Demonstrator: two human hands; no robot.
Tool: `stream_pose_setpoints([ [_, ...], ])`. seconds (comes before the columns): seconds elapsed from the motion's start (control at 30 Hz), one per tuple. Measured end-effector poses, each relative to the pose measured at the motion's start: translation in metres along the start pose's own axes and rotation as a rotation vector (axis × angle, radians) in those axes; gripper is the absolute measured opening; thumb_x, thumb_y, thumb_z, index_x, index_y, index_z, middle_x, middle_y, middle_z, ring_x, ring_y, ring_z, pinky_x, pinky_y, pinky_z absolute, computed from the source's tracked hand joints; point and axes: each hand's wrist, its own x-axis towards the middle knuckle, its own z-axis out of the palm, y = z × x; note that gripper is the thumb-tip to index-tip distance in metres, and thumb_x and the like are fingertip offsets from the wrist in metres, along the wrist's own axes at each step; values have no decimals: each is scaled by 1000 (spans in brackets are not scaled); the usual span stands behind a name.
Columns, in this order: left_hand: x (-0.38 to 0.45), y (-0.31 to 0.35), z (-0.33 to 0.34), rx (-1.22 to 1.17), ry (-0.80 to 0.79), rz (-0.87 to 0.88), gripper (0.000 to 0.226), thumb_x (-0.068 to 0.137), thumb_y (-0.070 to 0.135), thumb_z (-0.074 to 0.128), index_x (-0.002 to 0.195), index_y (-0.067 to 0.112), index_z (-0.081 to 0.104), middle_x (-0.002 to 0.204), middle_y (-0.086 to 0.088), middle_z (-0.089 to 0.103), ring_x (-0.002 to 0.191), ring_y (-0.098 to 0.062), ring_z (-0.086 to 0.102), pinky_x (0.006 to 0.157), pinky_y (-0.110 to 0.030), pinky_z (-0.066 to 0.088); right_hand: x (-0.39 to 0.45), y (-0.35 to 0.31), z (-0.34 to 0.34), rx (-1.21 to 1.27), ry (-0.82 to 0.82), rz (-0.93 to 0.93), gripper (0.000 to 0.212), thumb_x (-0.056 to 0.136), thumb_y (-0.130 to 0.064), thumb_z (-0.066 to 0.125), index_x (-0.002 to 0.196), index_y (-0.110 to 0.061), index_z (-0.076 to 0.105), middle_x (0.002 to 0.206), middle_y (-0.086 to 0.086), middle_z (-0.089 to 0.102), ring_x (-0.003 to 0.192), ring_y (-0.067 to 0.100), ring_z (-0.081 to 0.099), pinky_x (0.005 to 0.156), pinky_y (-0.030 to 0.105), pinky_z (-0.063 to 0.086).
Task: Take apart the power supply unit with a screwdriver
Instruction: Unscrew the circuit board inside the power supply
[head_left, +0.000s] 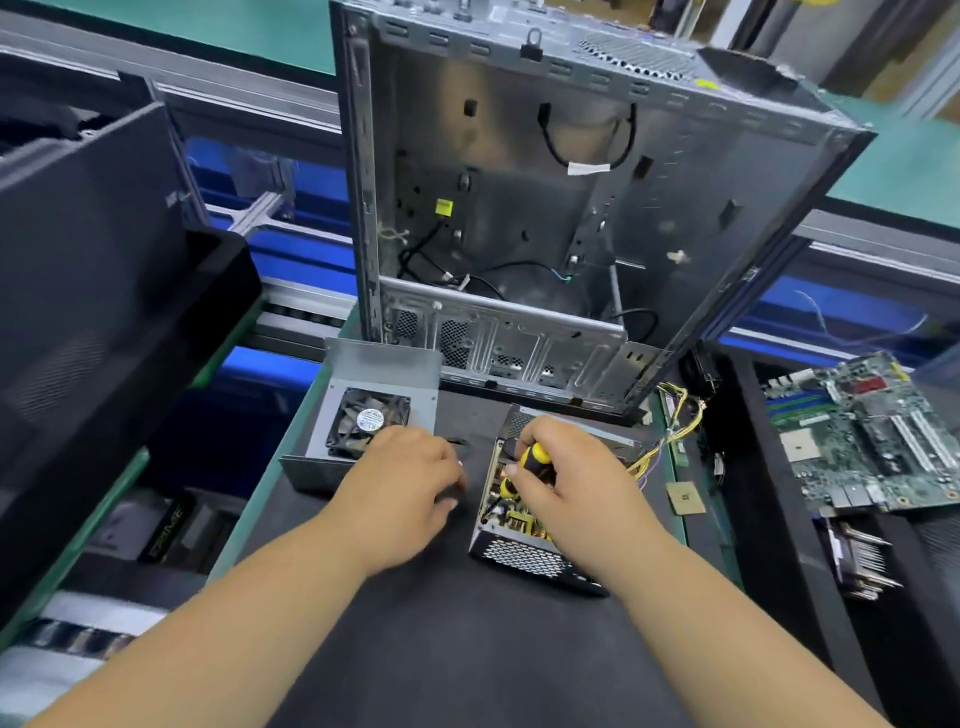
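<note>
The right hand (566, 483) has its grip clamped around the yellow-and-black-handled screwdriver (532, 462), held over the opened grey metal power supply unit (519, 551) on the dark table (467, 649). Left of that grip, the left hand (410, 483) rests with fingers curled; whether it pinches anything cannot be told. Beyond it lies the grey metal cover with a fan (371, 415).

Bright, even overhead light, soft shadows, mild glare on metal; wide-angle bending and blur toward the edges.

one head-worn wide-angle view, looking forward and steeply down, close over the black mat (447, 649).
</note>
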Motion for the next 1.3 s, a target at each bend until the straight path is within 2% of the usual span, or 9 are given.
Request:
stream_pose_setpoints([
  [0.13, -3, 6, 4, 10, 91, 2, 19, 67, 25, 84, 83, 26, 73, 93, 9, 64, 94, -22, 62, 93, -38, 41, 6, 2, -2, -64, -40, -109, 10, 93, -33, 58, 93, -28, 49, 81, -15, 50, 78, 7, 44, 64, 29, 35],
  [0.27, -7, 17, 14, 43, 151, -19, 17, 67, 27, 84, 77, 28, 71, 105, 8, 62, 108, -20, 59, 103, -38, 28, 12, 1, -6, -89, -101, -234, 12, 93, -30, 58, 95, -23, 50, 88, -12, 48, 84, 11, 41, 69, 29, 30],
  [0.4, -9, 32, 26, 135, 163, -107, 11, 68, 30, 80, 74, 32, 70, 114, 11, 60, 127, -19, 49, 111, -48, 15, 16, 5, -12, -77, -126, -301, 13, 93, -29, 59, 94, -21, 50, 86, -11, 48, 81, 13, 41, 67, 28, 25],
  [0.57, -11, 46, 37, 174, 160, -218, 23, 58, 18, 79, 71, 36, 71, 117, 13, 61, 133, -17, 34, 110, -50, 9, 19, 11, -15, -77, -177, -373, 12, 93, -29, 58, 96, -20, 51, 88, -10, 48, 83, 12, 40, 67, 27, 23],
  [0.77, -13, 50, 45, 201, 150, -283, 30, 55, 16, 81, 72, 39, 71, 120, 17, 61, 135, -16, 31, 112, -47, -5, 28, 11, -21, -60, -320, -351, 17, 89, -20, 56, 106, -19, 55, 105, 0, 56, 96, 19, 48, 71, 30, 29],
  [0.9, -10, 49, 49, 209, 158, -287, 35, 48, 14, 83, 70, 38, 70, 114, 17, 62, 132, -16, 33, 111, -45, -2, 33, 9, -23, -82, -312, -314, 21, 94, -43, 53, 101, -24, 56, 94, -4, 59, 89, 19, 54, 69, 34, 40],
  [0.97, -9, 47, 51, 208, 178, -279, 37, 45, 13, 85, 68, 38, 70, 112, 18, 62, 130, -17, 36, 110, -45, 1, 33, 8, -22, -112, -306, -299, 30, 97, -53, 46, 100, -24, 55, 87, -4, 61, 83, 19, 53, 64, 35, 39],
  [1.13, -7, 45, 55, 196, 229, -272, 38, 42, 10, 85, 64, 36, 69, 110, 19, 63, 127, -16, 38, 110, -44, -1, 40, 6, -17, -109, -356, -283, 18, 101, -36, 45, 108, -21, 51, 79, -4, 51, 80, 23, 49, 63, 34, 31],
  [1.3, -6, 45, 57, 174, 264, -263, 36, 42, 10, 85, 63, 35, 70, 107, 17, 65, 125, -16, 39, 108, -45, 8, 46, 6, -25, -108, -465, -368, 11, 100, -25, 48, 107, -18, 49, 85, -4, 50, 82, 21, 46, 65, 34, 30],
])
